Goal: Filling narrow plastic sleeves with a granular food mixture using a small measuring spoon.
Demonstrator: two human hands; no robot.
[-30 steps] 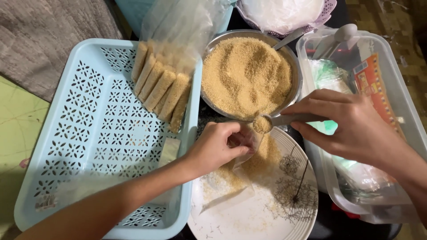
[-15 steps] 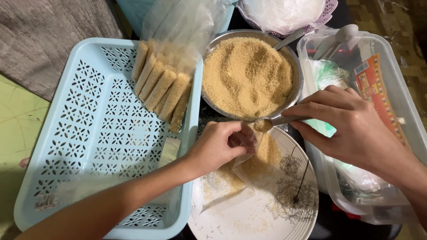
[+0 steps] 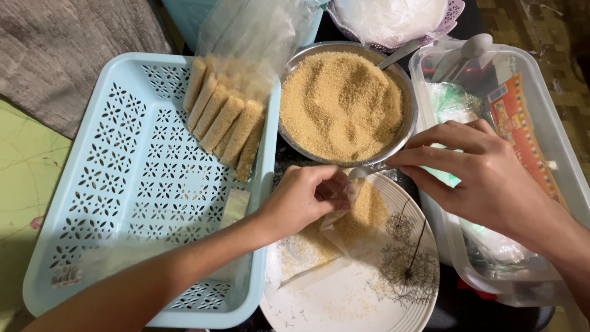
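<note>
currently the spoon (image 3: pixel 369 170) lies roughly level, bowl pointing left, pinched by the right hand (image 3: pixel 485 178); the left hand (image 3: pixel 301 200) grips a small clear bag (image 3: pixel 344 215).

The left forearm comes in from the lower left, bare, angled up and to the right. The left hand (image 3: pixel 301 203) is curled, knuckles up, fingers folded into a pinching grip under the palm. The right hand (image 3: pixel 485 178) reaches in from the right, palm down, thumb and forefinger closed together, other fingers spread loosely.
</note>
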